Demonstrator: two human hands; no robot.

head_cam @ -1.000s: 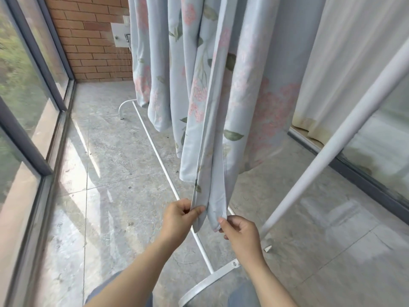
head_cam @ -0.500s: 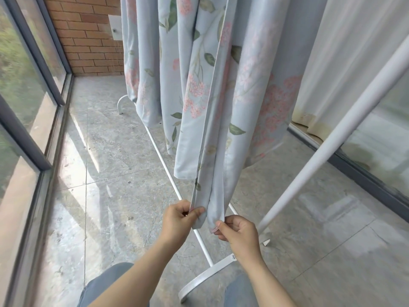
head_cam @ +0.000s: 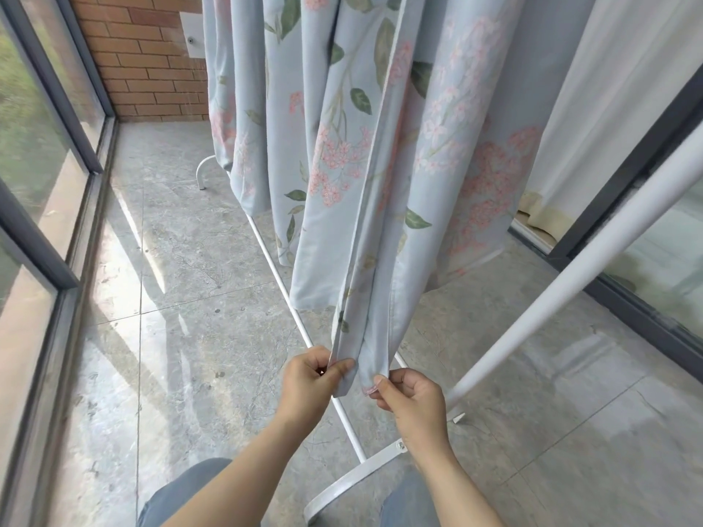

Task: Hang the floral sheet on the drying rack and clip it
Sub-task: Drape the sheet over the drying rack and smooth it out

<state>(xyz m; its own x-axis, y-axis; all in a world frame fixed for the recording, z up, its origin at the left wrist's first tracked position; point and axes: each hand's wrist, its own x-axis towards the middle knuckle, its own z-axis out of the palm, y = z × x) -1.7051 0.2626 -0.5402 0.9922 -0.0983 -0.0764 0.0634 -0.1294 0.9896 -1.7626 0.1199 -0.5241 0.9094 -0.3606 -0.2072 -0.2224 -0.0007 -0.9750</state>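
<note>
sheet: the floral sheet [head_cam: 380, 176] is hanging down over the white drying rack [head_cam: 563, 283] | left hand [head_cam: 308, 382] is pinching its bottom corner | right hand [head_cam: 412, 403] is pinching the next corner | floor: gray tiles [head_cam: 182, 298]

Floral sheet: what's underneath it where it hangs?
The drying rack's white base rail runs along the grey floor beneath the floral sheet. The left hand and right hand pinch its bottom corners. The folds hide the rail's far stretch.
</note>
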